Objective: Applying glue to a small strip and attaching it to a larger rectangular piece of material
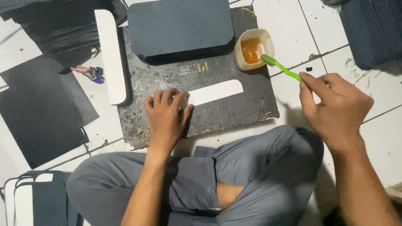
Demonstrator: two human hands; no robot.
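My left hand (167,115) presses flat on the near end of a white card strip (217,91) that lies on a dark, glue-stained work board (234,109). My right hand (337,111) holds a green brush (282,69) by its handle. The brush head dips into a small cream-coloured cup (253,49) of orange glue at the board's far right corner. A stack of dark blue sheets with cut corners (180,27) rests on the far part of the board.
A second, longer white strip (111,56) lies along the board's left edge. Black sheets (37,106) spread on the tiled floor at left, with a small key bunch (90,73) beside them. Dark stacks stand at top right (374,31) and bottom left (37,199). My crossed legs fill the foreground.
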